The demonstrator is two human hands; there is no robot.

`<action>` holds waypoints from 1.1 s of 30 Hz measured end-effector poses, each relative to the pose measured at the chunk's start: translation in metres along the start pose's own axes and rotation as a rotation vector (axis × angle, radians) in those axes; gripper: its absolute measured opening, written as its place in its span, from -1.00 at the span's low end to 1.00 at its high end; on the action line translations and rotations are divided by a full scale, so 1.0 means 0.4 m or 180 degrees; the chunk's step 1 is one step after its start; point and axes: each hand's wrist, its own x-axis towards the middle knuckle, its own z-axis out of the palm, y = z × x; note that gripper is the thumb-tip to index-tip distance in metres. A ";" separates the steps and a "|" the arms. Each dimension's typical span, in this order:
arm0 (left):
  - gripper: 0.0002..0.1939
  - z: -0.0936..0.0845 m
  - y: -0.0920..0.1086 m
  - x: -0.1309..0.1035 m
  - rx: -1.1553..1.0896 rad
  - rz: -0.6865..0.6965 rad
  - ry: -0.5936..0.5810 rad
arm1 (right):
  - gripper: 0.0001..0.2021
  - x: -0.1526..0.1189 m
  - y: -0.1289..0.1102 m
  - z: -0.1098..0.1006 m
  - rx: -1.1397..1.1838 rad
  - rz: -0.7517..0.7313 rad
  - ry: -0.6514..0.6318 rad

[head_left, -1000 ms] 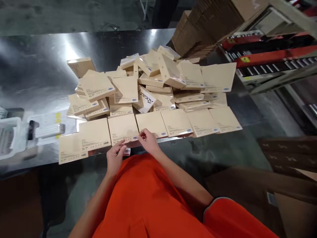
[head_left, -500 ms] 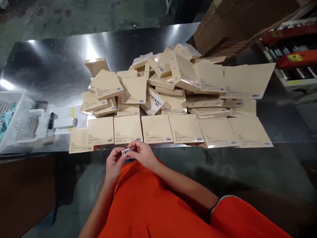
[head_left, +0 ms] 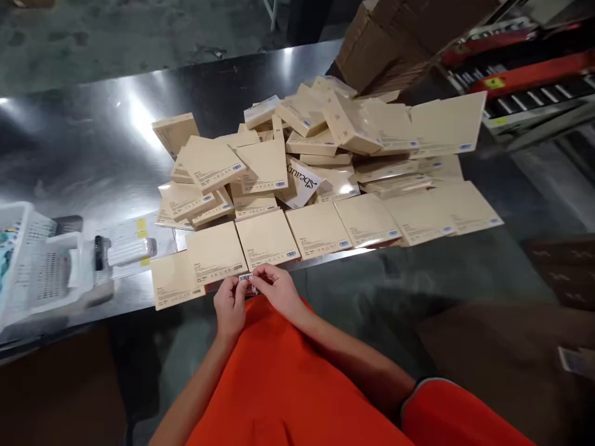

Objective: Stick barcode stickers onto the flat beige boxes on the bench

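Observation:
Close to my waist, at the table's front edge, my left hand point(head_left: 231, 305) and my right hand point(head_left: 277, 291) meet around a small white barcode sticker point(head_left: 245, 278). Fingertips of both hands pinch it, so part of it is hidden. Just beyond my fingers lies a flat cream box point(head_left: 264, 241) in a row of similar boxes along the edge. To its left is another cream box point(head_left: 216, 253) with a printed barcode at its lower corner. A loose pile of cream boxes point(head_left: 216, 162) rises behind the row; one point(head_left: 302, 181) shows black lettering on white.
At the left stand a white perforated basket point(head_left: 28, 248) and a smaller white basket point(head_left: 77, 272). Papers point(head_left: 160, 235) and a white device point(head_left: 131, 250) lie beside them on the metal table point(head_left: 93, 148). Large cardboard boxes point(head_left: 385, 43) and a red-edged rack point(head_left: 534, 77) are at the right.
The view has turned, tilting the row of boxes. Both hands stay together on the barcode sticker, slightly shifted right in the picture, with the fingers repositioned on it.

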 end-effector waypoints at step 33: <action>-0.67 -0.079 -0.144 0.038 0.1632 0.0169 -0.0550 | -0.85 0.112 0.096 0.092 -0.3467 -0.0062 0.0638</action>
